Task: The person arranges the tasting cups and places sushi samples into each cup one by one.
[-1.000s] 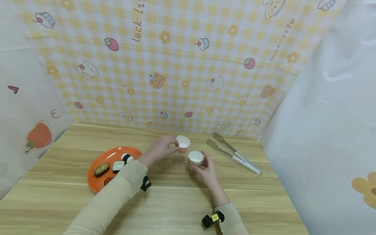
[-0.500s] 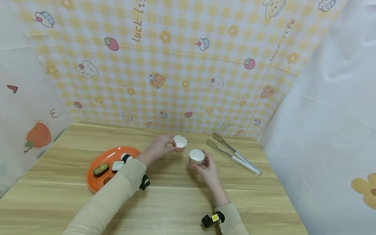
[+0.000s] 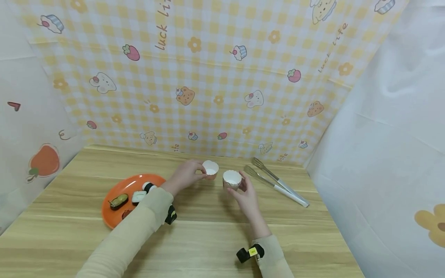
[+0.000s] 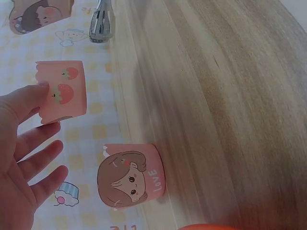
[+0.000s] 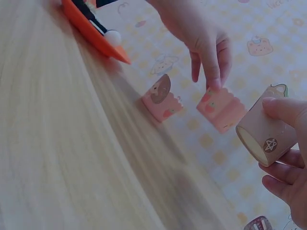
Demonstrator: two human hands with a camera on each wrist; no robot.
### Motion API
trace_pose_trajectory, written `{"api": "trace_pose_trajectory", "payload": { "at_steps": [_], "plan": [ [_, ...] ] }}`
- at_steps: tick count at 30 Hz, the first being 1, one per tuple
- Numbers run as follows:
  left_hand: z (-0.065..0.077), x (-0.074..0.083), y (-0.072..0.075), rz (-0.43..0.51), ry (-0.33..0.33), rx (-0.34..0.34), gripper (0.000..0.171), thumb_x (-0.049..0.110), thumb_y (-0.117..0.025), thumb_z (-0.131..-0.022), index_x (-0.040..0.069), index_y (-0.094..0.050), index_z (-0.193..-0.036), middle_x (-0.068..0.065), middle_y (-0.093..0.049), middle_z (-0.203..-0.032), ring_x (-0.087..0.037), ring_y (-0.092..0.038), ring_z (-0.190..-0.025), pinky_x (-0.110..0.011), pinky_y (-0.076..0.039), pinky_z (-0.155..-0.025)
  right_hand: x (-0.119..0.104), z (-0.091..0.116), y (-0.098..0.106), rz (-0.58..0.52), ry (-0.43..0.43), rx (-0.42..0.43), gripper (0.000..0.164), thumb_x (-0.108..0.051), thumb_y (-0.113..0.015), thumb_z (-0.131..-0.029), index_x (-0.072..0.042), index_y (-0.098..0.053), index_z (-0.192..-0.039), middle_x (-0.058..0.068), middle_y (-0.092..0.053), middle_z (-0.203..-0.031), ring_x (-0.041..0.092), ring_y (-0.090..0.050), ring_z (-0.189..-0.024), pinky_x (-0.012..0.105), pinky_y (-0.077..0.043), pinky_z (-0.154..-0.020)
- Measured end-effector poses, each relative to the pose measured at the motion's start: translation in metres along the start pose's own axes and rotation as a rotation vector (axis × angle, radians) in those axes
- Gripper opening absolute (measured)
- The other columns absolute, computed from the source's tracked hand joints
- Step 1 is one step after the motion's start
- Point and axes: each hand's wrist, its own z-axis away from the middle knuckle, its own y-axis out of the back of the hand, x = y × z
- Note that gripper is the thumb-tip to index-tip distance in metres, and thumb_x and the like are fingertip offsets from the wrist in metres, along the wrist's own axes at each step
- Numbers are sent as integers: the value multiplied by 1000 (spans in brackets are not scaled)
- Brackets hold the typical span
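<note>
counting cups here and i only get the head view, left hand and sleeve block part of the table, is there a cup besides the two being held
Observer: Yes, the left wrist view shows a third cup, pink, standing on the table.
Operator: ok, any print i'm missing on the other pink one
Observer: The strawberry cup, pinched by the left hand, shows two red strawberries on its side.
Operator: and the last one
Observer: The right wrist view shows a star in a dark circle near the base of the pale cup in the right hand.
</note>
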Motion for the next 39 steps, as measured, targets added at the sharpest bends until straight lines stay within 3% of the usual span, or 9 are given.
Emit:
{"api": "trace_pose_trajectory", "payload": {
  "at_steps": [25, 34, 39],
  "plan": [
    [-7, -16, -15, -24, 29, -59, 6, 18, -77, -82, 12, -76, -82, -13, -65, -116, -33, -54, -115, -47, -39, -101, -6, -3, -6, -28, 46, -12, 77, -12, -81, -77, -2, -39, -142, 19, -59, -122, 34, -57, -110, 48, -44, -96],
    [-8, -20, -18, -59, 34, -60, 7, 22, -78, -81, 16, -76, -78, -13, -64, -118, -37, -50, -117, -52, -32, -103, -1, -1, -7, 5, 116, 1, 78, -17, -81, -78, 1, -38, -141, 18, -60, -120, 31, -58, -106, 44, -47, -93],
    [-8, -22, -20, -80, 40, -60, 8, 22, -78, -81, 16, -75, -77, -9, -68, -109, -35, -51, -115, -55, -32, -102, 1, 0, -6, -14, 97, 14, 76, -14, -80, -78, -1, -40, -141, 19, -61, -117, 32, -59, -105, 45, -46, -93]
  ]
}}
